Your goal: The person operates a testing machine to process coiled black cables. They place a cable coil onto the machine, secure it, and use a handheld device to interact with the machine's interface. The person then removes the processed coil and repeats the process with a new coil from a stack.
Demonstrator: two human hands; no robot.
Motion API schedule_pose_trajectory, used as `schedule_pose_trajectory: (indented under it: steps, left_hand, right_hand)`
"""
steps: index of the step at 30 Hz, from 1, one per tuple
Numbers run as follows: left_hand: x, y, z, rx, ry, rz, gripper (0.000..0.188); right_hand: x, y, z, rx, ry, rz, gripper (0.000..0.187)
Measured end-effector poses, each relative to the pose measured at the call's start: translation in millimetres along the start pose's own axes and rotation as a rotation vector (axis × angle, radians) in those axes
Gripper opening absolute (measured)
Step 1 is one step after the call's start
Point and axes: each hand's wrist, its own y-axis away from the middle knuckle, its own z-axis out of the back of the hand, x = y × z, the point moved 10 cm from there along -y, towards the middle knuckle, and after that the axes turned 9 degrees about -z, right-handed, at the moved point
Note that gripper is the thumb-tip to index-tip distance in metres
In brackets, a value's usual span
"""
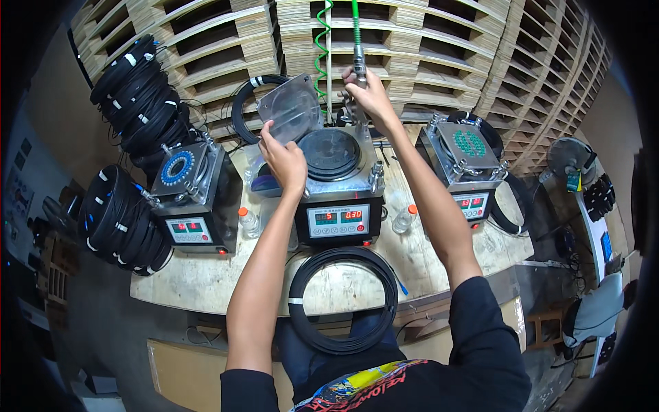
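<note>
The left hand (287,165) holds the lower edge of a clear plate (292,104), which is tilted up behind the middle machine's (322,233) round black disc (331,152); the right hand (373,98) grips an air gun (359,63) above, to the disc's right.

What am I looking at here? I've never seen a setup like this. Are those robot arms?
No, these are a person's bare hands. The single picture comes from a fisheye camera worn on the head, looking down, so straight edges bend.

The left hand is at a raised clear plate; how firm its grip is, I can't tell. The right hand holds a metal tool on a green hose.

On the worktable stand three boxy machines with lit displays, plus two orange-capped bottles. A black cable coil lies at the front edge.
</note>
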Motion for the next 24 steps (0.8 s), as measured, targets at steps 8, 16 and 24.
schedule_pose_trajectory:
  steps: [8,16,24]
  left_hand:
    - [4.9,0.7,7.3,-0.032,0.000,0.020,0.053]
    - [3.5,0.1,11.4,-0.057,0.060,0.053,0.049]
    - [8.3,2.5,11.9,-0.091,0.029,0.070,0.045]
  right_hand:
    - [24.7,114.5,-19.6,-0.302,-0.019,-0.170,0.017]
    - [15.4,112.0,2.0,-0.353,0.090,-0.121,0.017]
    - [-2.0,98.7,-0.9,-0.172,0.022,-0.156,0.018]
